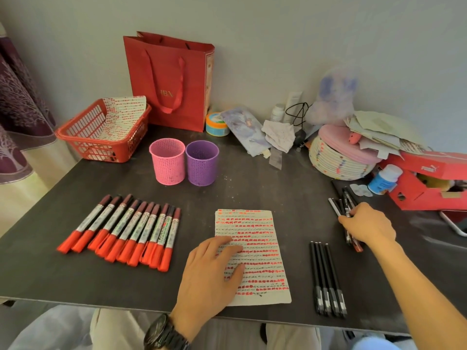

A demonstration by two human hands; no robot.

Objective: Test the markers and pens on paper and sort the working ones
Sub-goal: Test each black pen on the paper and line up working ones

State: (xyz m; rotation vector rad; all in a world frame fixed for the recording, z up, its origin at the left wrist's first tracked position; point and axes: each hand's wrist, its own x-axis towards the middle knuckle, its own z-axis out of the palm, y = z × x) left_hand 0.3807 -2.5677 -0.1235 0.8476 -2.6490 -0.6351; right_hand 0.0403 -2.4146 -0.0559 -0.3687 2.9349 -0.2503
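Note:
A sheet of paper [262, 248] covered with rows of red marks lies near the table's front edge. My left hand [214, 271] rests flat on its left side, fingers straight. Left of it lies a row of several red-capped markers [121, 231]. Several black pens [328, 279] lie side by side right of the paper. My right hand [366, 224] reaches over a loose cluster of black pens [341, 203] at the right, its fingertips touching them; whether it grips one is hidden. A pink cup [168, 161] and a purple cup [202, 162] stand behind the paper.
A red basket [83, 137] lined with marked paper sits at the back left, a red paper bag [169, 79] behind the cups. Clutter fills the back right: a woven basket [338, 162], a red box [429, 183], a small bottle [385, 179], loose papers.

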